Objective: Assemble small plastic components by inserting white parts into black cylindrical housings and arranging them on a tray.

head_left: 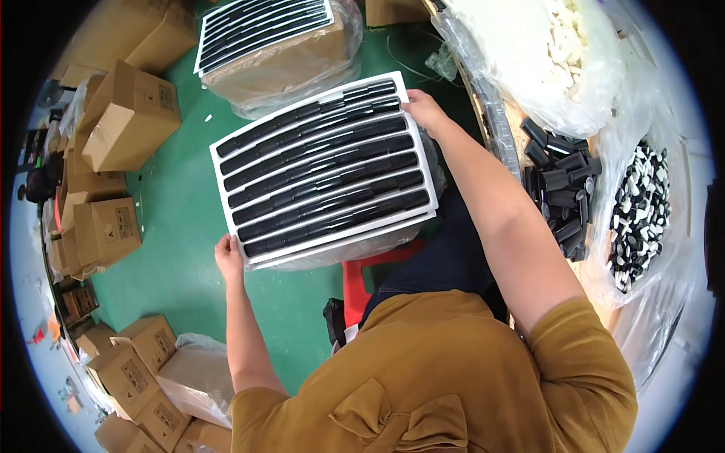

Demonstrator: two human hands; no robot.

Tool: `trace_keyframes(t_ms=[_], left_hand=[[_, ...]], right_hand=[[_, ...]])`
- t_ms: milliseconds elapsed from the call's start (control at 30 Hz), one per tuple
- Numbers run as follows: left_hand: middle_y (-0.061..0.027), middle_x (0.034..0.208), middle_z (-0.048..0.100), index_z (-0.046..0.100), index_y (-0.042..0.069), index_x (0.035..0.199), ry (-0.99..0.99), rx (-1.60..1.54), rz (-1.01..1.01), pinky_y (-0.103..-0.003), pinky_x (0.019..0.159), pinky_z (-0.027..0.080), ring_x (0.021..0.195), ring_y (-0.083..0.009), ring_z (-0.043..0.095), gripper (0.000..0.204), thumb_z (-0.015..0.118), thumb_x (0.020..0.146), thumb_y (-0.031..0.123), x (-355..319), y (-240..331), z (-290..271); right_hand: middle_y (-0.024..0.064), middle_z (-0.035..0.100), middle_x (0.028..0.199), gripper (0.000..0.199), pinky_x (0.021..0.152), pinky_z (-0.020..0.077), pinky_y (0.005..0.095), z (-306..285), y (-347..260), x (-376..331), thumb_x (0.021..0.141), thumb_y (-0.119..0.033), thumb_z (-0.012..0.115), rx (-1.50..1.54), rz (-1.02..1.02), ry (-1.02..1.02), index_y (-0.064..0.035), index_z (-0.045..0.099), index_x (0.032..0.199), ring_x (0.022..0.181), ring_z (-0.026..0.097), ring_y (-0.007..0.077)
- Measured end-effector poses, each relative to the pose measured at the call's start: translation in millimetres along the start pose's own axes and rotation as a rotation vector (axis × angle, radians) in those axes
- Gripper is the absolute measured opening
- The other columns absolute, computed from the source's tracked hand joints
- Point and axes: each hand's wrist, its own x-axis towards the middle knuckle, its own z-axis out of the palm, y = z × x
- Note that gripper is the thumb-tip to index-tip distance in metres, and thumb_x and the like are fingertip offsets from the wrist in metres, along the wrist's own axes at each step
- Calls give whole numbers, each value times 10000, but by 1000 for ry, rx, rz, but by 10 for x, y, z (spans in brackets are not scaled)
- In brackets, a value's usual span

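A white tray [227,202] with rows of glossy black parts spans the space between my two hands. My left hand [229,255] grips its near left corner, fingers closed at the edge. At the far right corner, my right hand [426,111] is closed on the rim, the arm stretched forward. Clear plastic [340,253] shows beneath the tray's near side; what supports it there is mostly hidden. Farther off, a similar tray [330,13] of black parts lies on a plastic-wrapped cardboard box [279,70].
On the right, a workbench [516,121] bears a heap of black plastic pieces [560,185], a bag of cream pieces [568,49] and a bag of black and white pieces [640,215]. Cardboard boxes [132,113] line the left. A red stool [355,291] stands by my legs.
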Motion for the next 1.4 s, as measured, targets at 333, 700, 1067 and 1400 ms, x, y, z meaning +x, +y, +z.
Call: trace_keyframes(t_ms=[333, 700, 1067, 1400], left_hand=[[-36, 840, 674, 675, -31, 964, 173, -290, -62, -246, 716, 482, 754, -107, 594, 150, 647, 889, 95, -75, 102, 169], [-53, 761, 660, 662, 10, 880, 190, -352, -263, -305, 634, 468, 668, -154, 578, 94, 657, 864, 103, -37, 13, 71], [-137, 794, 629, 673, 60, 807, 258, 165, 786, -427, 776, 451, 823, -346, 568, 44, 659, 781, 91, 546, 2689, 1504], [-179, 1135, 615, 656, 102, 1091, -329, 595, 637, -408, 940, 458, 1113, -343, 548, 411, 788, 724, 232, 1102, 3113, 2163]], right_hand=[[125, 649, 907, 227, 681, 483, 370, -131, 494, -274, 849, -157, 564, -40, 147, 25, -4, 643, 997, 807, 619, 239], [213, 538, 1301, 553, 1003, 390, 357, 96, 686, -949, 942, -220, 519, -258, 198, -77, 60, 353, 1389, 1202, 518, 302], [163, 601, 1193, 513, 927, 473, 324, -234, -622, -2528, 897, -141, 635, -69, -181, -376, -13, 443, 1355, 1069, 600, 208], [110, 635, 1108, 332, 916, 467, 280, -1333, -493, -3488, 909, 11, 575, 258, -4, -92, 24, 543, 1240, 1028, 601, 167]])
